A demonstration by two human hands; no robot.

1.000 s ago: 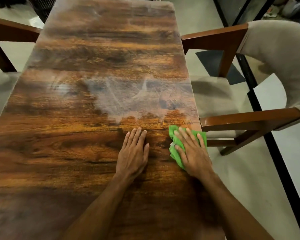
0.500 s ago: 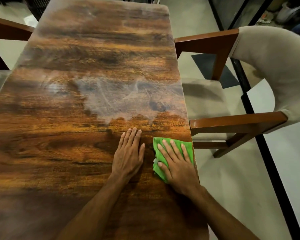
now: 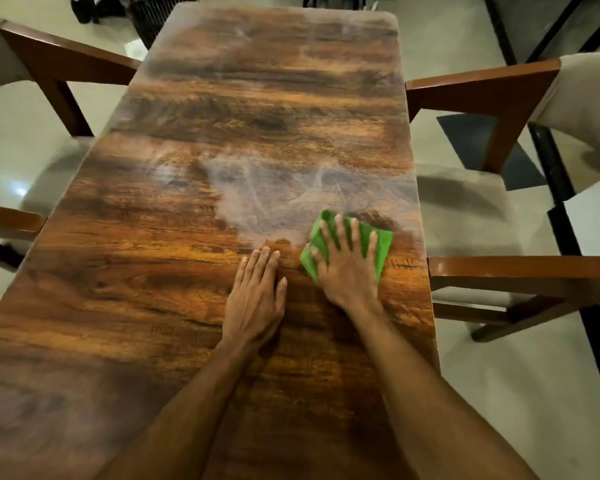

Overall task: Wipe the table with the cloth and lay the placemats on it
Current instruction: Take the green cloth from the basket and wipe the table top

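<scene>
A wooden chair stands left of the wood-grain surface. The left hand lies flat on it, fingers straight and together. Just beside it, the right hand, fingers straight and spread, presses the green cloth down at the near edge of a hazy smear, close to the surface's right side.

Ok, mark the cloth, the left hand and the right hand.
cloth [image 3: 383,247], head view, bare right corner.
left hand [image 3: 255,299], head view, back of hand.
right hand [image 3: 349,275], head view, back of hand.
</scene>
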